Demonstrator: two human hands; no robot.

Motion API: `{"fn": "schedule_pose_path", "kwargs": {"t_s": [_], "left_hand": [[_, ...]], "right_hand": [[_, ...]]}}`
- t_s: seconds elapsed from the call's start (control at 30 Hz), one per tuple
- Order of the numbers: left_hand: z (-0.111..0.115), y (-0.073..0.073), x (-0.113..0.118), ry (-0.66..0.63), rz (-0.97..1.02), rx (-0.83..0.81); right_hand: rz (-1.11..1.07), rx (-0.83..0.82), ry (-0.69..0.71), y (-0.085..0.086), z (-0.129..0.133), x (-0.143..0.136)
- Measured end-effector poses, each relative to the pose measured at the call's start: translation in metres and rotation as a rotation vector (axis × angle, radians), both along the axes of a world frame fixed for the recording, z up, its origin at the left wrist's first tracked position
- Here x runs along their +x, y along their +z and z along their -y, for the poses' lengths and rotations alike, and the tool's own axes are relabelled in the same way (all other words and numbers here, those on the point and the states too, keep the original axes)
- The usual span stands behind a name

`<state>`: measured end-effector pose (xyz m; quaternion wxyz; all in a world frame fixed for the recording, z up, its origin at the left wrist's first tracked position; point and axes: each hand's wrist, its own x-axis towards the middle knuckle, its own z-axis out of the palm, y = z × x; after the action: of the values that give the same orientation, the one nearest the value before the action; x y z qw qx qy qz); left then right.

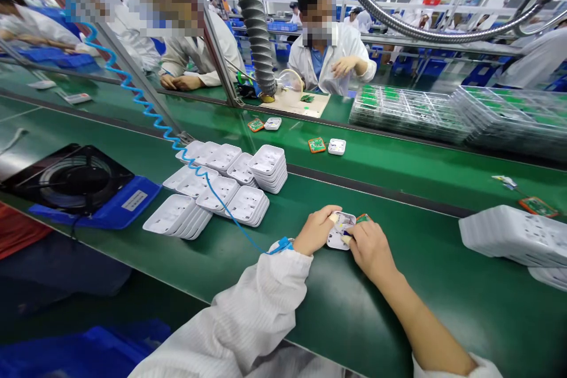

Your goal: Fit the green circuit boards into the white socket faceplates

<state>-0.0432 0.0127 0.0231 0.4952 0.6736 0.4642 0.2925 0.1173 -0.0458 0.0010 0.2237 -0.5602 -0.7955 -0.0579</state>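
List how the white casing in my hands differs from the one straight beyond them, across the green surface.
The held casing is in the left hand, with the right hand partly covering it; the far casing lies untouched.
A green board shows right of the held casing; an orange-edged board lies left of the far casing.
Both are white, squarish and round-cornered.

A fan point(71, 180) lies on the bench point(341, 313). A ribbed duct point(257, 35) hangs near a co-worker point(319, 62), left of clear trays point(407, 109).
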Motion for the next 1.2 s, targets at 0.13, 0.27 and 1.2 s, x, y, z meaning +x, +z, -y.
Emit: {"fn": "schedule_pose_path", "kwargs": {"t_s": [0.13, 0.27, 1.2], "left_hand": [[-0.004, 0.0, -0.005, -0.089, -0.025, 0.02], [-0.005, 0.001, -0.008, -0.206, 0.0, 0.04], [-0.012, -0.023, 0.004, 0.027, -0.072, 0.197]], "right_hand": [[0.023, -0.061, -0.075, 0.003, -0.002, -0.004], [-0.091, -0.202, -0.147, 0.011, -0.003, 0.001], [-0.407, -0.45, -0.428, 0.039, -0.15, 0.088]]}}
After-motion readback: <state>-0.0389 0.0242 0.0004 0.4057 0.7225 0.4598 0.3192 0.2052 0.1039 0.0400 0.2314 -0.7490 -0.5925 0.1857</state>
